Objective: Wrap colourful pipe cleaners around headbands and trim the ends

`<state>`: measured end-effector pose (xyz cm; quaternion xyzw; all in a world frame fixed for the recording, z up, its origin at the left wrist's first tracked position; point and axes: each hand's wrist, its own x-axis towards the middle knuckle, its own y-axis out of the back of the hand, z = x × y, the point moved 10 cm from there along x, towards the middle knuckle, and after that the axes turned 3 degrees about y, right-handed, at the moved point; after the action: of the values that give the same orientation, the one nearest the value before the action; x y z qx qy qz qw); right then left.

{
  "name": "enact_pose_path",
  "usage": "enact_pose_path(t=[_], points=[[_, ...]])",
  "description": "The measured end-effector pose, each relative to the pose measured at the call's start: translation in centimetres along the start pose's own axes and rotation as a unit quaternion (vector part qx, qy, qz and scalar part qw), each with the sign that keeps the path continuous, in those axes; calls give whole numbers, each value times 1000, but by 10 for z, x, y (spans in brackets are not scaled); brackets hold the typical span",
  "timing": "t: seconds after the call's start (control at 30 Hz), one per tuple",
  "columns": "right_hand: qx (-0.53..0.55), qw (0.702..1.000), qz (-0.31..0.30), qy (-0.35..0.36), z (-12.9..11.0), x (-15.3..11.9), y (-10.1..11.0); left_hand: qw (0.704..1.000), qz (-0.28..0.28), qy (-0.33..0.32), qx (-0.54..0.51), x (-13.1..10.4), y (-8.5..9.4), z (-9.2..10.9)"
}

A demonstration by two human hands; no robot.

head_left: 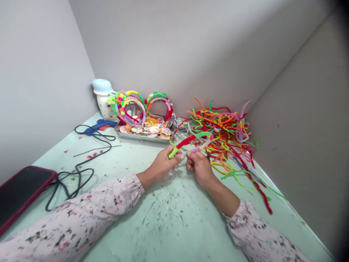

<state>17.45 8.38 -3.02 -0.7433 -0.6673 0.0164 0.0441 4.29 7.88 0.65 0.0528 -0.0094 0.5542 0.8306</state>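
Above the middle of the table, both hands hold a headband (188,141) wrapped in fuzzy pipe cleaner, its bands red, green, pink and purple. My left hand (163,162) is closed around its bright green end on the left. With fingers pinched, my right hand (200,167) grips the band at its purple end. The two sets of fingertips are close together, and what lies right between them is too small to make out. Just behind the right hand spreads a tangled heap of loose pipe cleaners (218,123) in many colours.
Behind the hands stands a metal tray (144,137) of seashells, with several finished headbands (160,96) on it. A white cup with a blue lid (102,96), a blue glue gun (98,126) with a black cord (79,169), and a phone (24,193) are at left. Walls enclose the table.
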Motion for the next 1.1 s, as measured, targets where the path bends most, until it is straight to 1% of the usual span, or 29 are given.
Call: enact_pose_path(t=[0.13, 0.2, 0.3, 0.43, 0.57, 0.73, 0.9, 1.1], points=[[-28, 1000, -1, 8, -2, -1, 0, 997, 55, -51, 14, -3, 10, 13], [-56, 998, -9, 6, -3, -2, -1, 995, 66, -60, 39, -3, 11, 15], [-95, 995, -25, 10, -6, -6, -5, 995, 58, -54, 60, -2, 10, 12], [-99, 994, -34, 28, -11, -7, -8, 997, 53, -30, 56, 3, 9, 2], [-96, 994, -18, 38, -11, -7, -5, 997, 43, -32, 48, 6, 5, -2], [-105, 993, -3, 49, -14, -6, -2, 996, 44, -19, 74, 6, 4, -8], [-116, 992, -6, 57, -15, -7, -2, 995, 13, -4, 96, 5, -2, -10], [-131, 990, -6, 54, -15, -7, -2, 993, 6, -14, 113, 5, -3, -8]])
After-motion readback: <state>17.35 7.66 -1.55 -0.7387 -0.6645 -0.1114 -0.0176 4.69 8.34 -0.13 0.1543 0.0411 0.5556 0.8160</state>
